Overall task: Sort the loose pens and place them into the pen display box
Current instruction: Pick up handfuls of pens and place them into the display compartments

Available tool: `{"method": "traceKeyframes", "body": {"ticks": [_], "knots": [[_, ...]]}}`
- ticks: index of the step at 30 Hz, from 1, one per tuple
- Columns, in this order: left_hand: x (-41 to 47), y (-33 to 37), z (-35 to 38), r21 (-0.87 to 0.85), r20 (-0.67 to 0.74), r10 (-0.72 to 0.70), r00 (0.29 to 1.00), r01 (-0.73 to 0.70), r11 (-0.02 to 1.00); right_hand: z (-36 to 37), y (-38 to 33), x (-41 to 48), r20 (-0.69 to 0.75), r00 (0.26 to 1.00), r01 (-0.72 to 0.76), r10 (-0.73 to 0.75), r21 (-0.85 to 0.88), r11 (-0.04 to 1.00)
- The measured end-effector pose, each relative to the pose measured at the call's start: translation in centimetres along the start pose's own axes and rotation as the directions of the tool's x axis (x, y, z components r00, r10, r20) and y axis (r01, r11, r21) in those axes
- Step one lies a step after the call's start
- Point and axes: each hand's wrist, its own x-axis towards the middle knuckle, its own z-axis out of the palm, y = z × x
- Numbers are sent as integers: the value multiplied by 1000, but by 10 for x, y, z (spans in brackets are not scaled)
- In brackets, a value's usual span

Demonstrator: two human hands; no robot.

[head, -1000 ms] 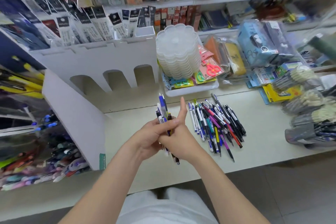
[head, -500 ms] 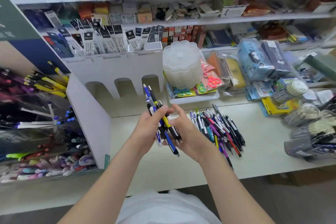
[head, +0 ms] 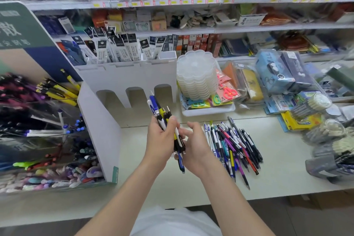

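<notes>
While the left hand [head: 161,140] grips the pen bundle [head: 155,105] at centre frame and the right hand [head: 195,147] rests slack-fingered against it, square the tips before reaching for the display box [head: 99,136] at left.

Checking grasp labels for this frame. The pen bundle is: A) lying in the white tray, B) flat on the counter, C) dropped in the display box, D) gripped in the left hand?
D: the left hand curls its fingers round the pen bundle, holding it above the counter, with the right hand alongside its lower end; the loose pens lie apart to the right.
</notes>
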Motion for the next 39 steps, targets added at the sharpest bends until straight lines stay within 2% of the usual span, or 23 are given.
{"method": "traceKeyframes", "body": {"ticks": [3, 5, 8, 10, 12, 14, 17, 20, 22, 26, 28, 29, 30, 31, 32, 33, 34, 36, 39], "knots": [[6, 1, -4, -109, -141, -39, 989, 24, 994, -7, 4, -3, -58, 998, -24, 9, -266, 964], [14, 3, -12, -134, -154, -85, 984, 64, 989, -16, 6, 0, -152, 988, -27, -31, -369, 929], [17, 2, -22, -96, -26, -196, 980, 192, 977, -19, -6, -3, -208, 962, 104, -177, -321, 942], [11, 0, -23, -90, 124, -243, 962, 255, 963, -17, -17, -13, -152, 941, 244, -303, -317, 916], [5, -1, -24, -64, 249, -248, 936, 271, 960, -14, -26, -23, -71, 904, 357, -422, -417, 836], [0, 0, -24, -14, 299, -236, 925, 251, 968, -11, -26, -27, -12, 869, 451, -495, -393, 801], [-8, 8, -21, 35, 378, -233, 896, 237, 971, -7, -20, -25, -3, 813, 541, -582, -366, 757], [-15, 14, -16, -17, 430, -233, 872, 266, 964, -1, -11, -19, -51, 738, 611, -673, -371, 699], [-15, 15, -15, -56, 431, -247, 868, 299, 953, 3, -9, -18, -67, 717, 639, -693, -332, 694], [-13, 14, -25, -147, 444, -256, 859, 352, 924, 7, -10, -17, 17, 771, 603, -637, -341, 721], [-11, 15, -28, -144, 389, -211, 897, 285, 948, 7, -8, -17, 84, 789, 595, -608, -349, 724], [-10, 16, -29, -150, 338, -169, 926, 230, 962, 9, -5, -20, 70, 826, 550, -559, -310, 775], [-9, 17, -28, -151, 273, -120, 954, 166, 975, 11, -1, -24, 37, 875, 475, -482, -250, 844], [-8, 19, -28, -142, 206, -69, 976, 100, 985, 12, 5, -28, -5, 938, 342, -346, -129, 931], [-8, 23, -26, -127, 149, -19, 989, 39, 991, 14, 11, -30, 2, 985, 172, -173, 53, 984], [-10, 27, -24, -114, 114, 23, 993, -10, 993, 15, 15, -32, 59, 998, -1, -14, 237, 972], [-14, 29, -21, -104, 97, 56, 994, -46, 994, 18, 17, -34, 116, 991, -105, 66, 364, 926], [-22, 31, -13, -96, 71, 87, 994, -80, 992, 25, 11, -38, 150, 987, -114, 50, 451, 885], [-29, 26, -6, -112, 12, 84, 996, -82, 990, 34, 0, -35, 104, 994, -57, 11, 452, 890]]}}
